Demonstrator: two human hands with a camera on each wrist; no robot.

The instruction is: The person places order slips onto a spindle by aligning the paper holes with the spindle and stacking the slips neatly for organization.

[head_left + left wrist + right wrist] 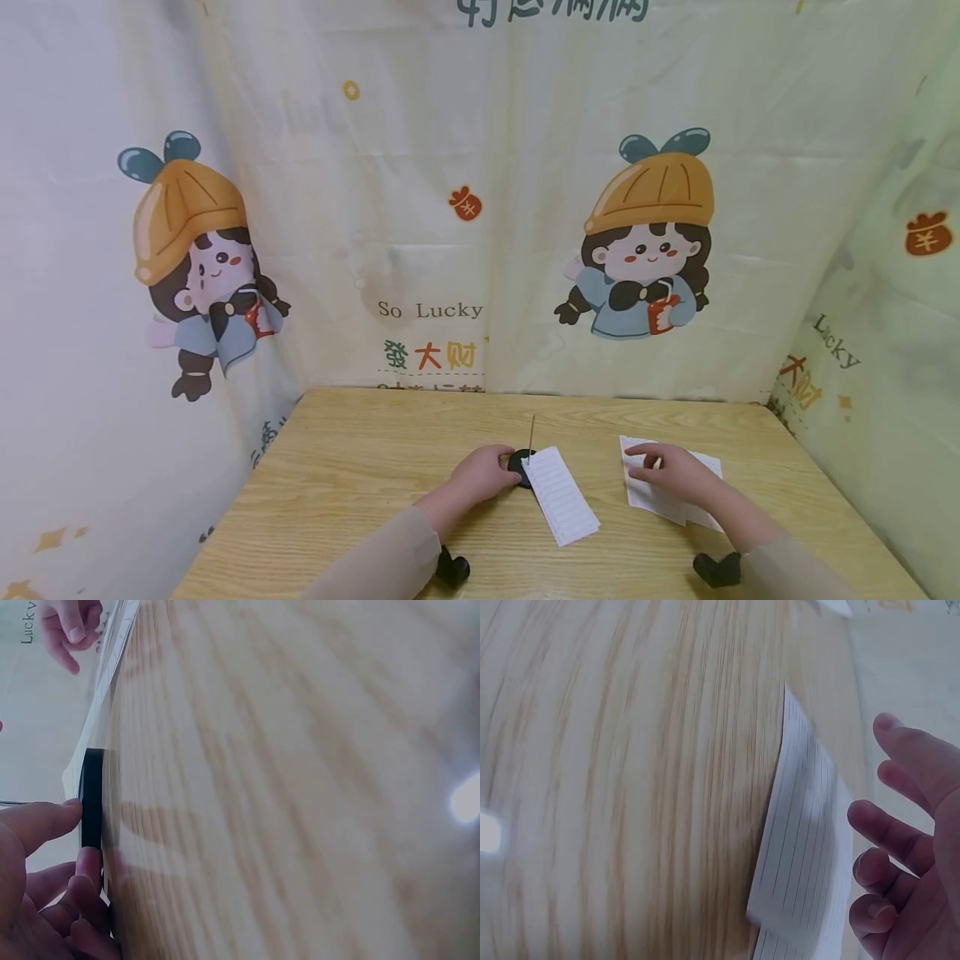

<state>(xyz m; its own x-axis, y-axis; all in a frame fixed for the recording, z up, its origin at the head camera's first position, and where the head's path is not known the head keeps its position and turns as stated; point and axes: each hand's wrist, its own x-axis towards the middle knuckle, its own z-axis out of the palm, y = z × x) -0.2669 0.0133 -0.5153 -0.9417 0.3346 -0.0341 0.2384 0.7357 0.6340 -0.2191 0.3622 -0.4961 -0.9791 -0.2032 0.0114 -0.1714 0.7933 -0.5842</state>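
Note:
My left hand (480,473) grips the edge of a paper spike's round black base (91,795), thumb on top and the other fingers at its side and underneath. From the base a thin upright rod (532,437) rises. A few lined paper slips (562,500) lie against the spike with their top end at the rod, slanting toward me. To the right, my right hand (675,473) hovers over more lined slips (654,500), its fingers loosely bent and holding nothing. In the right wrist view those slips (802,825) overlap on the table, apart from the fingertips.
Everything rests on a light wooden table (360,467). Printed cloth (420,250) hangs behind it and along both sides. Black wrist mounts (453,568) are seen at both sleeves, low over the table.

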